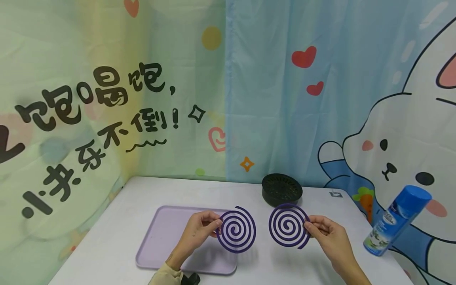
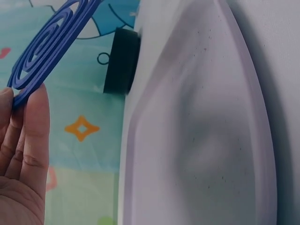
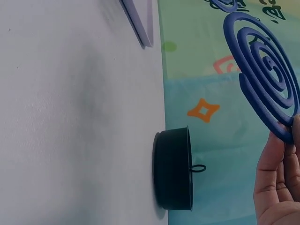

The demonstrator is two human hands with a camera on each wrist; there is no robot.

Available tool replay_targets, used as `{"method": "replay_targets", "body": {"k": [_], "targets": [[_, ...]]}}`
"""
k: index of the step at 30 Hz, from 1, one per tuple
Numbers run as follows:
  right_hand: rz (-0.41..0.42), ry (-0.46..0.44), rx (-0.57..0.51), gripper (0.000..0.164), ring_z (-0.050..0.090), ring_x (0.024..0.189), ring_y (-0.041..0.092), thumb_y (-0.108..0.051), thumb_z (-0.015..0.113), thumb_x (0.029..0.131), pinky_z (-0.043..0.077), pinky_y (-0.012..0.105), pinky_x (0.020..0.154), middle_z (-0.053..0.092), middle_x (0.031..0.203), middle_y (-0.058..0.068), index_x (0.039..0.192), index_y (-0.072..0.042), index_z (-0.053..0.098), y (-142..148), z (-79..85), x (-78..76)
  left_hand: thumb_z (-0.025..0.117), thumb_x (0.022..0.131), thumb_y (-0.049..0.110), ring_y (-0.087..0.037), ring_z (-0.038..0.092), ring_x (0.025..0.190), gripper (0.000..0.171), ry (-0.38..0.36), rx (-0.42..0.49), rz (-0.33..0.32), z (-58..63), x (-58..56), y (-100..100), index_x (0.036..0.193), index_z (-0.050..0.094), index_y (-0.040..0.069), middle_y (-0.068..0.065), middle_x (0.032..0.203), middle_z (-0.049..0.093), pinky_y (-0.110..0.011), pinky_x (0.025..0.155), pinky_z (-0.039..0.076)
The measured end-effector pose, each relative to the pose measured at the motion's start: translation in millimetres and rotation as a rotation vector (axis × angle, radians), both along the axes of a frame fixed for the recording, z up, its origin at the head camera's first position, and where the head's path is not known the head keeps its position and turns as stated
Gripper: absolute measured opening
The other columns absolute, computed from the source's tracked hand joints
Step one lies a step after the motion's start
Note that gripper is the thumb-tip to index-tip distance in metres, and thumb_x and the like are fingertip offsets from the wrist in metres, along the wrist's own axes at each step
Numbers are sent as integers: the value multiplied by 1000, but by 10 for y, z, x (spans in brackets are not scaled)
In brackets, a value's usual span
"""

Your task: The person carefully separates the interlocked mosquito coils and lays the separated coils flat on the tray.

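Note:
Between thumb and fingers, my left hand (image 1: 198,232) pinches the left edge of a purple mosquito coil (image 1: 234,228), a flat spiral held upright above the right part of a lilac tray (image 1: 167,237). A second, matching coil (image 1: 287,226) is pinched at its right edge by my right hand (image 1: 330,239), over the white table. The two coils face the head camera side by side, apart from each other. Behind the right coil stands a round black tin (image 1: 282,192) with a slotted top; the right wrist view shows a small wire loop (image 3: 198,168) on it.
A blue spray can (image 1: 397,221) leans in view at the table's right edge, beyond my right hand. The white table (image 1: 213,192) ends against printed curtains (image 1: 256,99) at the back.

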State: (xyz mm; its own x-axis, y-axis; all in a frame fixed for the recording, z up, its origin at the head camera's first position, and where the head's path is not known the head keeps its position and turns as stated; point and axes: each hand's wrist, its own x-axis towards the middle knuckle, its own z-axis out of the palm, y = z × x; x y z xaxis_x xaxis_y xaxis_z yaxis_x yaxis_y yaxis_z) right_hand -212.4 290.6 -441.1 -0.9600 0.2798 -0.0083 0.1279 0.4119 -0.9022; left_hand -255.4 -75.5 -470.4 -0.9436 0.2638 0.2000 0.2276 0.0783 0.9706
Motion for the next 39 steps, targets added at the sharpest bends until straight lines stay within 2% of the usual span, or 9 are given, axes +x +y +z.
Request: {"method": "replay_targets", "body": {"k": [13, 23, 39], "targets": [[32, -1, -65, 40, 68, 84, 7, -21, 68, 98, 58, 16, 76, 74, 107, 8, 128, 4, 59, -103, 5, -43, 71, 92, 4, -13, 68, 70, 16, -38, 16, 86, -11, 1, -146, 100, 69, -9, -20, 88, 73, -29, 63, 62], [39, -41, -112, 40, 69, 85, 8, -22, 66, 100, 59, 18, 78, 74, 108, 7, 130, 3, 57, -179, -28, -82, 72, 91, 2, -13, 67, 68, 14, -79, 22, 158, -25, 20, -273, 98, 68, -9, -19, 86, 72, -30, 62, 62], [84, -44, -147, 36, 69, 88, 11, -19, 65, 100, 60, 21, 79, 73, 110, 12, 127, 4, 60, -374, -73, -133, 71, 89, -2, -14, 65, 65, 9, -107, -39, 274, -101, 19, -489, 94, 68, -9, -13, 78, 70, -28, 57, 61]]}}
